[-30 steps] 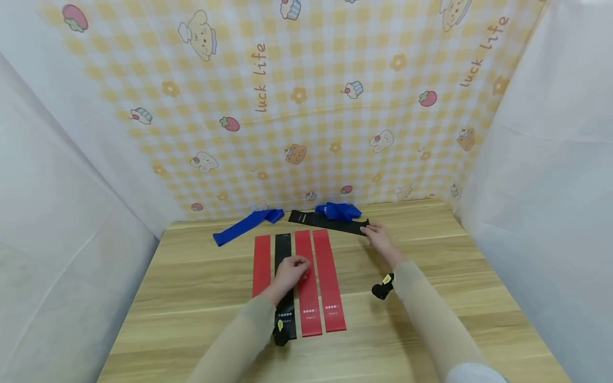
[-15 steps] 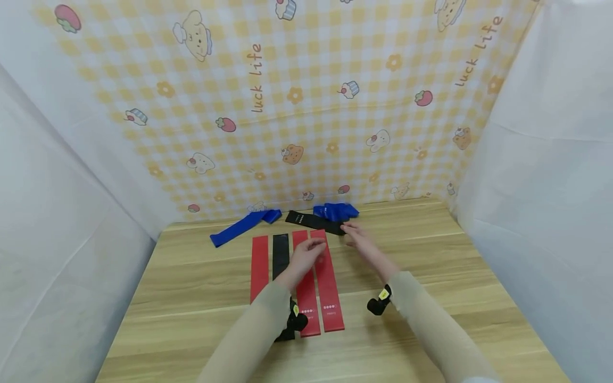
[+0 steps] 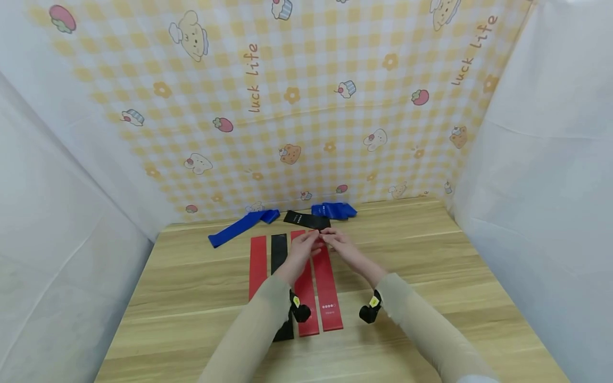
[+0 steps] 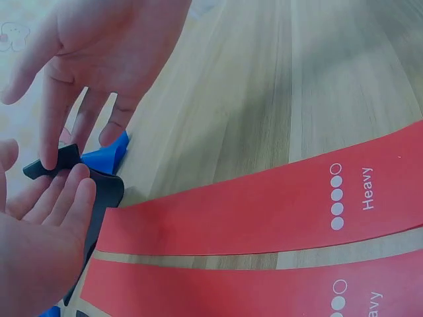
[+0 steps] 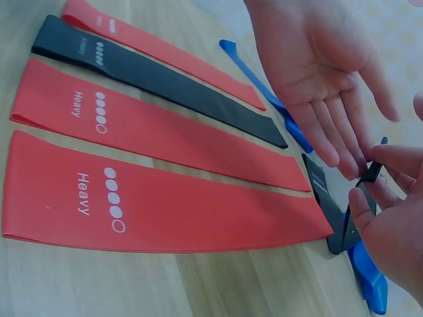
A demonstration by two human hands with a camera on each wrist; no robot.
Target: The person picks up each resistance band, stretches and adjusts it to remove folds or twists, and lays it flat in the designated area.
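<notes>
A black resistance band [image 3: 299, 218] lies at the back of the table, its right part lifted and folded over to the left. My right hand [image 3: 349, 252] holds that folded end; in the right wrist view the end [image 5: 372, 173] passes between its fingers. My left hand [image 3: 298, 255] meets it from the left with fairly straight fingers [image 5: 330, 139] touching the band, its thumb apart. Beneath the hands lie flat red bands [image 3: 328, 287] marked "Heavy", one directly under the fingertips. Another flat black band [image 3: 279, 247] lies partly behind my left hand and sleeve.
A partly folded blue band [image 3: 234, 229] lies at the back left. A crumpled blue band [image 3: 342, 211] lies behind the black one. One more red band [image 3: 258, 260] is leftmost in the row. A checked cloth [image 3: 311, 122] hangs behind the wooden table [image 3: 421, 255], with white sheets at both sides.
My right hand has moved left, carrying the black band's right end over, so the band looks shorter. My left hand has moved right and away from me until both hands meet.
</notes>
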